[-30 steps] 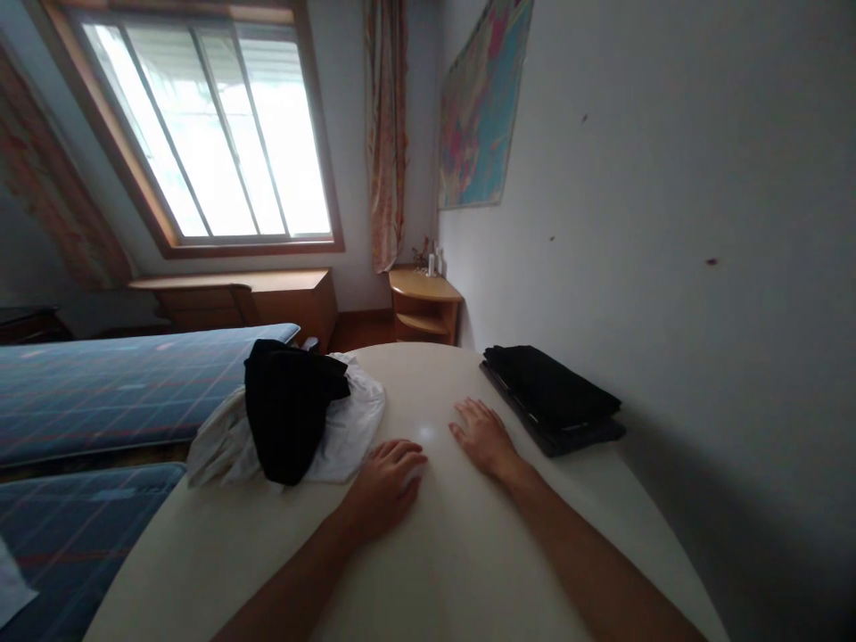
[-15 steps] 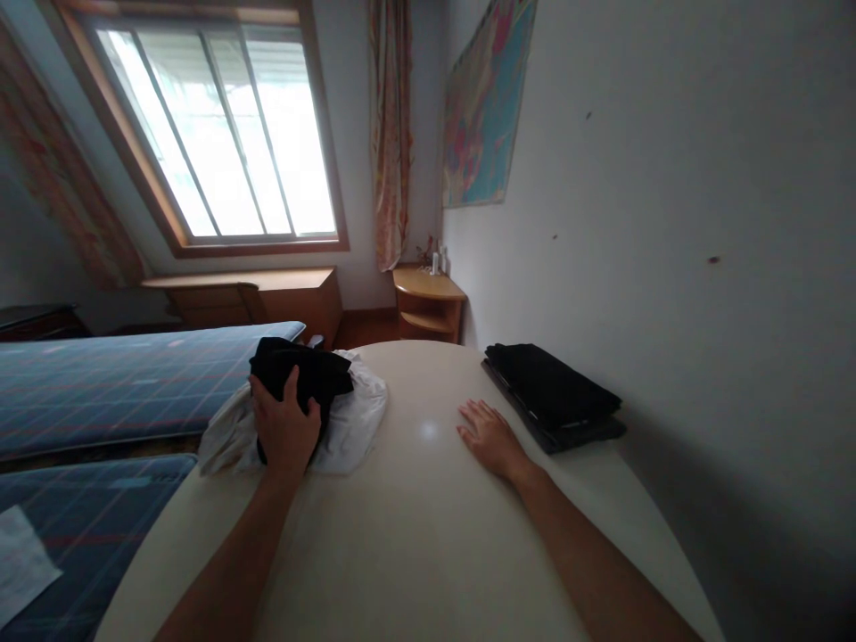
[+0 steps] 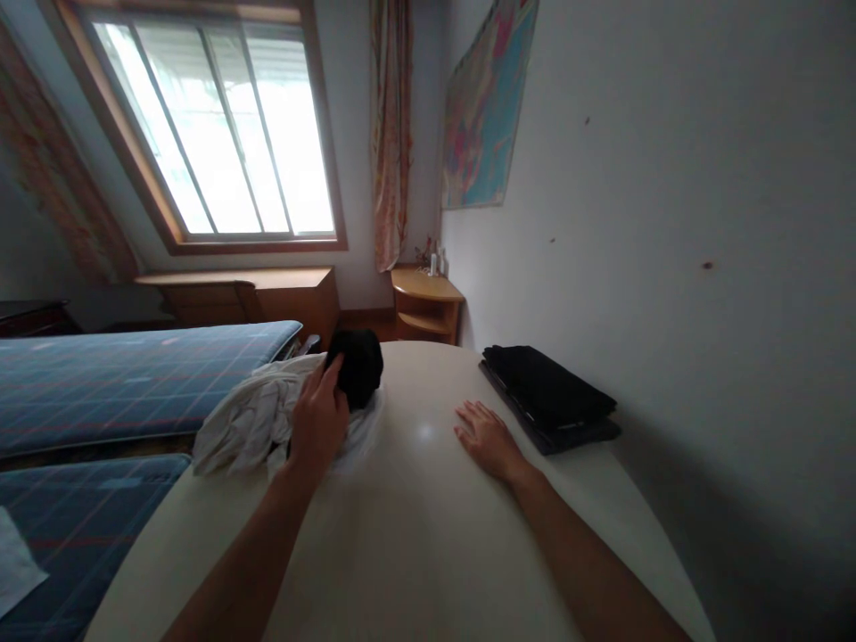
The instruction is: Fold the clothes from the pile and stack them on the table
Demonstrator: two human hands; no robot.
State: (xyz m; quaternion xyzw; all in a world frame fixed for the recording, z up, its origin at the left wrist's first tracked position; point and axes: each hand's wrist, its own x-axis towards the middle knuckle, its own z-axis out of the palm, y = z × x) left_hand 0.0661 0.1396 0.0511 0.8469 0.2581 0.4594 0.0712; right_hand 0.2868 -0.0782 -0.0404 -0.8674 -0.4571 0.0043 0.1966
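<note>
My left hand (image 3: 321,415) grips a bunched black cloth garment (image 3: 359,366) above the right part of a crumpled white cloth (image 3: 244,415). The garment's exact kind is unclear, and the hand hides part of it. Palm down on the pale round table (image 3: 401,553), my right hand (image 3: 491,441) lies flat with its fingers stretched out, holding nothing. Just to the right of that hand is a stack of folded dark clothes (image 3: 552,388), black on top and dark grey below.
Two blue plaid mattresses (image 3: 134,383) are on the left, with a white sheet (image 3: 17,562) on the nearer one. A white wall (image 3: 669,178) borders the table's right side. Beyond the table stand a corner shelf (image 3: 428,283) and a wooden desk (image 3: 287,281).
My left hand has moved right with the black garment, uncovering more of the white cloth. My right hand stays in place beside the folded stack.
</note>
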